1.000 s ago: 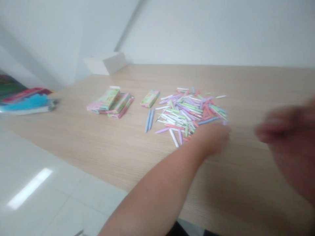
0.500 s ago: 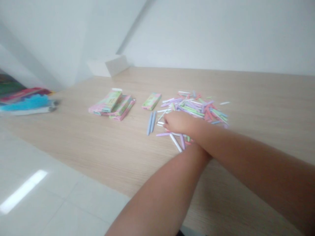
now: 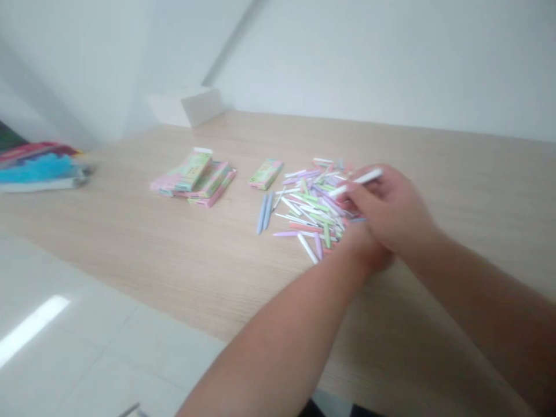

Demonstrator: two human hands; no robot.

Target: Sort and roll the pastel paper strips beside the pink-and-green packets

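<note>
A heap of slim pastel crayon-like sticks (image 3: 310,208) in white, purple, green, red and blue lies spread on the table. My right hand (image 3: 391,200) is closed on a white crayon-like stick (image 3: 367,177), pinched between thumb and fingers over the right side of the heap. Just below it, my left hand (image 3: 369,246) is at the heap's near right edge, its fingers hidden behind the right hand. Two blue sticks (image 3: 264,212) lie side by side, left of the heap. Beyond them rests a small green and pink box (image 3: 266,174).
Several similar boxes (image 3: 193,176) are stacked loosely farther left. A white box-like block (image 3: 189,107) stands by the wall. Red and blue items (image 3: 41,168) lie at the far left. The table's near edge (image 3: 143,295) drops to a tiled floor.
My right hand has moved right from the heap's left side and now shows a white stick in its fingers. My left hand, hidden before, is now partly visible beneath it.
</note>
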